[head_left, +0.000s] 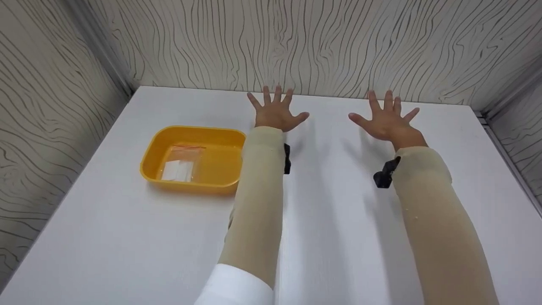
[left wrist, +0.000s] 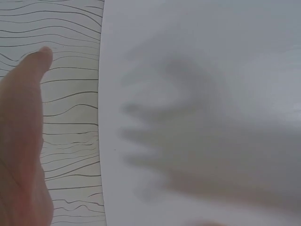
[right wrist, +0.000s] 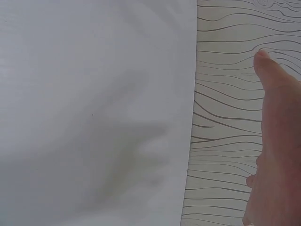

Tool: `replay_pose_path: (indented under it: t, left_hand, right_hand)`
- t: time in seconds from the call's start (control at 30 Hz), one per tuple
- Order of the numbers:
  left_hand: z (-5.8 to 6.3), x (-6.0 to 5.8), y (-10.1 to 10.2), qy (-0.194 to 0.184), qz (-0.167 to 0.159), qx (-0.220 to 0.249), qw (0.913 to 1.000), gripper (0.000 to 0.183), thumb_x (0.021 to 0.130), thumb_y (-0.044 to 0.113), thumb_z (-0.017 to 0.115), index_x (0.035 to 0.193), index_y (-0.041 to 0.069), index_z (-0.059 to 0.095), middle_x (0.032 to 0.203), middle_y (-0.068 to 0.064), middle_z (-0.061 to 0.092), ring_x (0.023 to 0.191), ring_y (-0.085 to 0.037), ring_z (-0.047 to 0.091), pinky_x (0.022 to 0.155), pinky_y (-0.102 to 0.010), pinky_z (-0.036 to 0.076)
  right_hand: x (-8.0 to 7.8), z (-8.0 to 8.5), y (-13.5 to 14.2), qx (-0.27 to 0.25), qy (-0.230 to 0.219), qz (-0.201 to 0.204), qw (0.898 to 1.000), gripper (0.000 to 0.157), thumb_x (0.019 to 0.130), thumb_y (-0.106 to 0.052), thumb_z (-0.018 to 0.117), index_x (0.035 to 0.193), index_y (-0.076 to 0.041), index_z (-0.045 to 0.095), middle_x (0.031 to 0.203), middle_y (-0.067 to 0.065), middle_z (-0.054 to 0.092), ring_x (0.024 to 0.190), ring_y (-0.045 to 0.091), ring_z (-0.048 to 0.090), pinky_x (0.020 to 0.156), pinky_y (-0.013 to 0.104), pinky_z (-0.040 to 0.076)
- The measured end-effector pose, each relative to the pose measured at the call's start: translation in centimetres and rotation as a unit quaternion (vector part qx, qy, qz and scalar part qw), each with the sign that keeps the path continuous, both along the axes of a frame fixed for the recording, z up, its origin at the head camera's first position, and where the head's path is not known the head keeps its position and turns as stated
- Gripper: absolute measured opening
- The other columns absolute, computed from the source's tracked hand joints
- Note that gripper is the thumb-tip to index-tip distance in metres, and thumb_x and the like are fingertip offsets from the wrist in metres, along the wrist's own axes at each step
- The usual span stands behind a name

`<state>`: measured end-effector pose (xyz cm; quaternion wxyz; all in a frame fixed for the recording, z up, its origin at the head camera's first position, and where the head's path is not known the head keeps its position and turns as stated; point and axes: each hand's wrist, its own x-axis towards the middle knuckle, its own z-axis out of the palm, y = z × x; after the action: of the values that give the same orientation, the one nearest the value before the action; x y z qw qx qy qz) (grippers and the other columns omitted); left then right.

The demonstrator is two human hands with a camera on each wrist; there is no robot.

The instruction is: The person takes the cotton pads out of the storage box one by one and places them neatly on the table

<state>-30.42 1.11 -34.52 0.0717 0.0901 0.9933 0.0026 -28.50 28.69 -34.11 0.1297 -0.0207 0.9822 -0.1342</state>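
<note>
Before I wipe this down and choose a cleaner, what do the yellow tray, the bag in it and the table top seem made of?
Yellow tray: probably satiny molded plastic, given rounded corners and uniform color.
Bag: likely thin clear plastic film; the tray's yellow shows through.
Table top: perhaps laminate or painted board, smooth with a soft sheen.

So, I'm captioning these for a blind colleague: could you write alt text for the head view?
A person's left hand and right hand, fingers spread, hover over a white table. A yellow tray, partly hidden by the left sleeve, holds a clear packet.
</note>
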Motion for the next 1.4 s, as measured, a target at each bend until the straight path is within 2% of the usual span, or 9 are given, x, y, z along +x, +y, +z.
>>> replay_pose_path:
  t: [0.17, 0.27, 0.47, 0.77, 1.17, 1.4]
  left_hand:
    - [0.2, 0.0, -0.6, 0.009, 0.001, -0.007, 0.9999, 0.085, 0.097, 0.077, 0.022, 0.165, 0.03, 0.004, 0.172, -0.004, 0.004, 0.156, -0.037, 0.0, 0.118, -0.072, 0.005]
    - [0.4, 0.0, -0.9, 0.008, 0.0, 0.009, 0.9999, 0.084, 0.098, 0.076, 0.023, 0.165, 0.029, 0.005, 0.172, -0.005, 0.004, 0.156, -0.038, 0.0, 0.118, -0.072, 0.004]
    - [1.1, -0.1, -1.1, -0.017, -0.012, 0.052, 0.9985, 0.085, 0.099, 0.074, 0.026, 0.166, 0.026, 0.005, 0.172, -0.006, 0.0, 0.156, -0.038, -0.005, 0.117, -0.072, -0.003]
    - [2.3, -0.1, -1.6, -0.029, -0.034, 0.053, 0.9976, 0.084, 0.1, 0.072, 0.026, 0.166, 0.025, 0.003, 0.172, -0.007, -0.001, 0.156, -0.038, -0.006, 0.116, -0.072, -0.006]
    - [3.8, -1.0, -3.5, -0.066, -0.051, 0.103, 0.9911, 0.087, 0.099, 0.074, 0.026, 0.165, 0.025, -0.002, 0.171, -0.006, -0.008, 0.154, -0.036, -0.015, 0.114, -0.07, -0.015]
    - [4.2, -1.0, -4.9, -0.083, -0.06, 0.105, 0.9892, 0.089, 0.097, 0.076, 0.025, 0.165, 0.026, -0.005, 0.171, -0.004, -0.012, 0.154, -0.033, -0.018, 0.115, -0.067, -0.017]
  right_hand:
    - [0.1, 0.3, 0.2, 0.003, 0.0, 0.009, 1.0, 0.104, 0.096, -0.079, 0.027, 0.16, -0.012, -0.018, 0.157, 0.033, -0.031, 0.143, 0.055, -0.029, 0.097, 0.08, -0.026]
    - [0.1, 0.4, 0.3, 0.003, 0.001, 0.014, 1.0, 0.104, 0.096, -0.079, 0.027, 0.16, -0.012, -0.019, 0.157, 0.033, -0.032, 0.142, 0.054, -0.03, 0.096, 0.08, -0.026]
    - [0.1, 0.4, 0.5, 0.006, 0.0, 0.02, 1.0, 0.105, 0.095, -0.081, 0.027, 0.16, -0.014, -0.019, 0.157, 0.032, -0.033, 0.143, 0.052, -0.032, 0.096, 0.079, -0.027]
    - [0.2, 0.6, 1.2, 0.018, 0.008, 0.033, 0.999, 0.104, 0.095, -0.08, 0.028, 0.161, -0.013, -0.018, 0.158, 0.033, -0.031, 0.143, 0.053, -0.03, 0.097, 0.08, -0.026]
    - [0.7, 1.2, 2.2, 0.02, 0.02, 0.046, 0.999, 0.104, 0.095, -0.08, 0.028, 0.16, -0.014, -0.02, 0.158, 0.029, -0.034, 0.143, 0.051, -0.032, 0.096, 0.079, -0.028]
    - [1.0, 1.2, 2.7, 0.033, 0.032, 0.06, 0.997, 0.103, 0.096, -0.079, 0.029, 0.161, -0.015, -0.019, 0.159, 0.028, -0.033, 0.144, 0.05, -0.031, 0.095, 0.078, -0.029]
